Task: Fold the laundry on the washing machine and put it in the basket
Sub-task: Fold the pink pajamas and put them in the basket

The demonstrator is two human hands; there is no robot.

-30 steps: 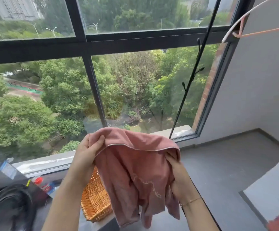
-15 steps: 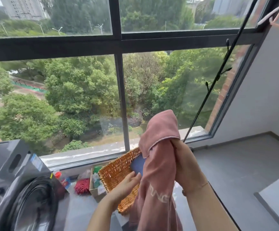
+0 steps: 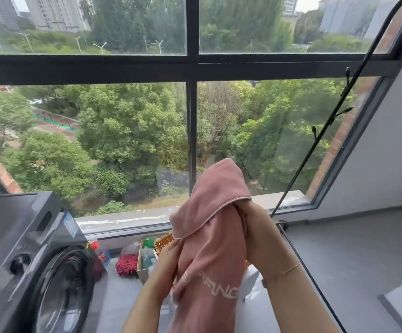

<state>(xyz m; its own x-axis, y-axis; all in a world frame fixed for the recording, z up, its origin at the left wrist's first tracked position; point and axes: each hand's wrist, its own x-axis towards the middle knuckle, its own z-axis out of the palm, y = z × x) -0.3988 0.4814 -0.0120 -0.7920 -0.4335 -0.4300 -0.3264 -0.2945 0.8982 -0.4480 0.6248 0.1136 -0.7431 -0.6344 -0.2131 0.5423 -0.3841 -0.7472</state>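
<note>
On the left stands the dark washing machine [image 3: 34, 255], with its top cut off by the frame, so I cannot see if more laundry waits there. Near the window lie a red mop head [image 3: 126, 264] and a box of bottles [image 3: 147, 259]. Then comes the left hand [image 3: 168, 259]; it touches the left side of the pink towel [image 3: 213, 248] from behind, and its fingers are mostly hidden by the cloth, so I cannot tell how they lie. The towel hangs in the air in front of the person, halfway folded lengthwise. Behind it only a small piece of the wicker basket [image 3: 162, 242] shows. The right hand [image 3: 255, 234] grips the upper right edge, with the fingers curled around the cloth. If this grip loosens, the fold may open, or the towel may fall beside the basket.
</note>
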